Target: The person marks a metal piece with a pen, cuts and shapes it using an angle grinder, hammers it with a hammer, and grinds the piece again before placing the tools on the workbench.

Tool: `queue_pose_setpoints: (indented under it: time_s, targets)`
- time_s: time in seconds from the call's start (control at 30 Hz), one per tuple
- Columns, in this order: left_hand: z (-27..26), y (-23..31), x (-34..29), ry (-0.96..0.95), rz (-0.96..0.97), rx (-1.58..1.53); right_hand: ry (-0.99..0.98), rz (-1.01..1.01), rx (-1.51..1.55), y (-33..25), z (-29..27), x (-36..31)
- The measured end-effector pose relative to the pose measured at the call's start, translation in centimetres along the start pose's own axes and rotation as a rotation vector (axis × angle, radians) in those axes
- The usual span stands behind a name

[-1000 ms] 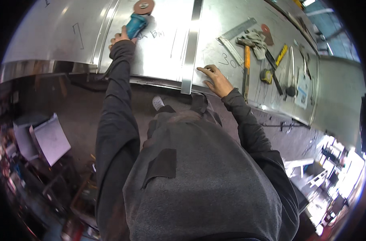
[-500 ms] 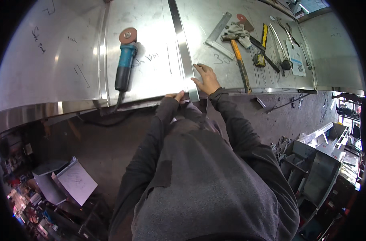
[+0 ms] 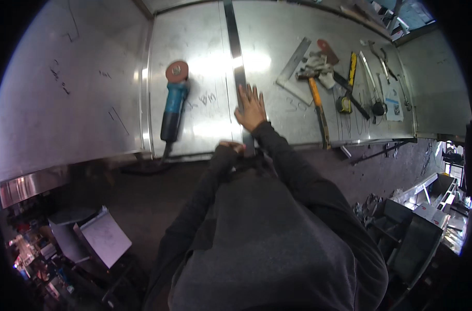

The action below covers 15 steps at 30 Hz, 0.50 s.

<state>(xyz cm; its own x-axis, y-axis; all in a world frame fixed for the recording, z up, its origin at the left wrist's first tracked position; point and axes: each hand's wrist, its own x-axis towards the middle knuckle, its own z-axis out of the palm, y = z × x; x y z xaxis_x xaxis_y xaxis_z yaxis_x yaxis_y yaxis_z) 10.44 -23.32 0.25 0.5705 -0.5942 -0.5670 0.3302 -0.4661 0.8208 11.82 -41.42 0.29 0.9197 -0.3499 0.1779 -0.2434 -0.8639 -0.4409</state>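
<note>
A long, narrow metal strip [image 3: 235,46] lies across the steel worktop [image 3: 205,31], running away from me. My right hand [image 3: 252,110] rests on it with the palm down and the fingers spread, pointing away. Close to the worktop's front edge, my left hand [image 3: 230,146] is closed at the strip's near end; its fingertips are partly hidden. To the left lies a blue and black angle grinder [image 3: 172,109] with a reddish-brown disc, its cord hanging over the front edge.
Right of my hands lie a metal square [image 3: 294,62], a hammer [image 3: 318,106] with an orange handle, work gloves [image 3: 321,70], a tape measure [image 3: 344,103] and several other tools. Upright steel panels [image 3: 96,83] flank the worktop. Folded sheet metal [image 3: 104,236] stands behind at lower left.
My right hand has moved farther along the strip and flattened on it with fingers spread. My left hand stays at the near end, more curled. The whole view has shifted slightly.
</note>
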Motion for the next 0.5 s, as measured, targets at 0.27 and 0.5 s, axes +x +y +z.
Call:
queue_pose_setpoints:
  time_s: [0.27,0.5]
  targets:
    - [-3.4,4.1,2.3,0.026,-0.182,0.136,0.039,-0.099,-0.063,1.0,1.3,5.5]
    - [-3.5,5.1,2.1,-0.014,-0.282,0.104,0.039,-0.15,-0.117,2.7,1.9,5.3]
